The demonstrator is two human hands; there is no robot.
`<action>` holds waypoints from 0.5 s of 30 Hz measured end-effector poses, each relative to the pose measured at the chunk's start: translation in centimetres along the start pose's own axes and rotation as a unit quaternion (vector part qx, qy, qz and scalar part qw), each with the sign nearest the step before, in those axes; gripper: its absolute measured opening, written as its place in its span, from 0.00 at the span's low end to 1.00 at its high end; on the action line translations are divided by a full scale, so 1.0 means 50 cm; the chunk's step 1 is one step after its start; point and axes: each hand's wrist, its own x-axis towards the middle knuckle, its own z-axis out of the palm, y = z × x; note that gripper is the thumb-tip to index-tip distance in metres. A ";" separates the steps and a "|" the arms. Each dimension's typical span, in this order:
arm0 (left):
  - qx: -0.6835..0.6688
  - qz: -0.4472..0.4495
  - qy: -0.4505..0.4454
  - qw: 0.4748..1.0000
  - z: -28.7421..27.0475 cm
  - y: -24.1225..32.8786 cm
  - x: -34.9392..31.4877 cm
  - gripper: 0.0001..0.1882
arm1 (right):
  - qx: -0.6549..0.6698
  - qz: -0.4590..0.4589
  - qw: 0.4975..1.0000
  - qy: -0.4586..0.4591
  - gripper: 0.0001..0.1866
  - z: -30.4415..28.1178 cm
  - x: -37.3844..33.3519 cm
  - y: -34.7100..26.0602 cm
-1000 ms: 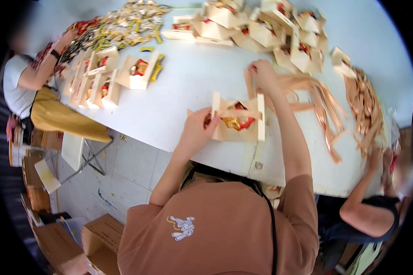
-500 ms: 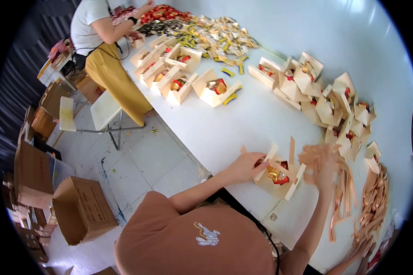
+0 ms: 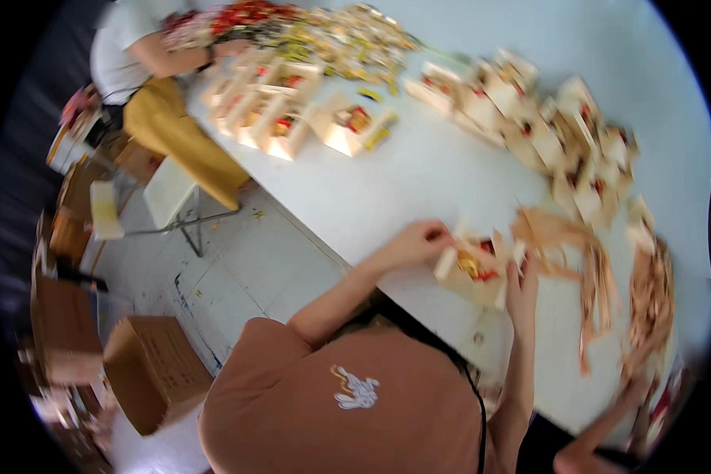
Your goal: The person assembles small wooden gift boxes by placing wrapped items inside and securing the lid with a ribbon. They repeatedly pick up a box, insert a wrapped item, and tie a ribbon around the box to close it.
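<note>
A small cream cardboard box (image 3: 468, 290) stands open-topped on the white table in front of me, with red and gold wrapped pieces (image 3: 474, 265) inside. My left hand (image 3: 419, 243) is at its left upper edge, fingers curled together; blur hides what is between them. On the other side, my right hand (image 3: 521, 286) grips the box's raised right flap between thumb and fingers. Peach-coloured ribbon strips (image 3: 557, 233) lie just beyond the right hand, some trailing toward the table's near side.
Filled cream boxes (image 3: 577, 170) crowd the right back, and more boxes (image 3: 280, 130) stand at the left. Behind them spreads a heap of wrapped pieces (image 3: 347, 39). Another ribbon bundle (image 3: 649, 304) lies far right, near another person's arm (image 3: 608, 423). A co-worker (image 3: 146, 71) stands at upper left.
My right hand has left the ribbon strips and come back to the box's right flap. My left hand has shifted slightly off the box's left flap. The whole view has tilted.
</note>
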 end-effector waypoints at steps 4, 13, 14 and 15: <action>-0.063 -0.039 0.011 0.997 -0.012 0.027 -0.017 0.12 | -0.190 -0.020 0.982 0.000 0.16 -0.017 0.006 -0.056; -0.084 -0.060 0.016 0.995 -0.018 0.061 -0.015 0.12 | -0.194 0.009 0.981 -0.023 0.24 -0.049 -0.003 -0.063; -0.061 -0.067 0.005 0.996 -0.028 0.065 -0.015 0.11 | -0.159 0.035 0.986 -0.039 0.23 -0.057 -0.004 -0.059; -0.039 -0.073 -0.008 0.997 -0.045 0.070 -0.013 0.11 | -0.125 0.060 0.989 -0.053 0.23 -0.073 -0.006 -0.055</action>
